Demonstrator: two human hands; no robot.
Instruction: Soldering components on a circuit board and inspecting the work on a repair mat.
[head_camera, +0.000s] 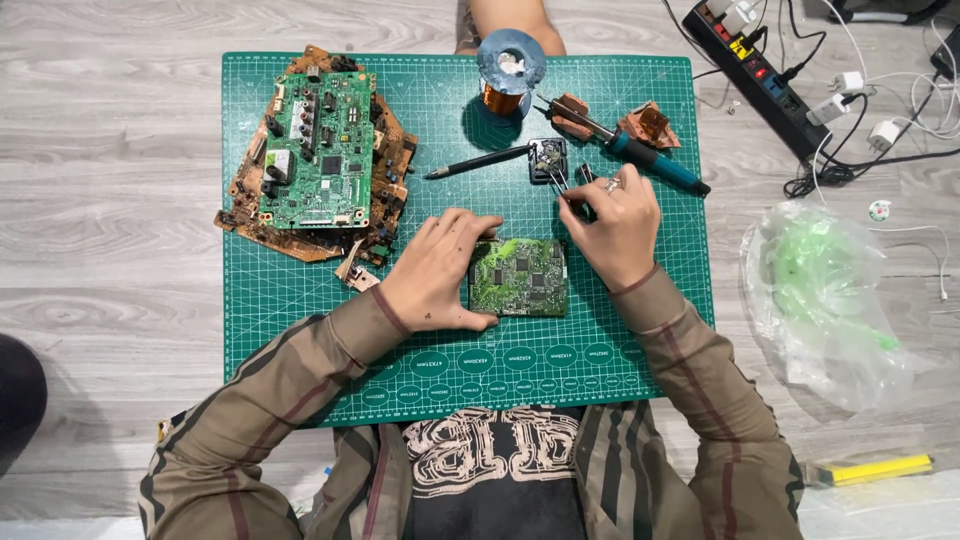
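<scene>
A small green circuit board (520, 277) lies on the green cutting mat (300, 330) in front of me. My left hand (435, 272) rests against the board's left edge, thumb along its lower side, holding it down. Just above the board's top right corner, my right hand (615, 228) pinches thin metal tweezers (556, 180); their tips reach up to a small black holder (548, 160) with a metal part in it.
A pile of green and brown circuit boards (318, 150) fills the mat's left side. A solder spool (508, 70), a black pen-like tool (480, 162) and a teal-handled soldering iron (640, 155) lie at the top. A power strip (765, 80) and plastic bag (820, 290) sit to the right.
</scene>
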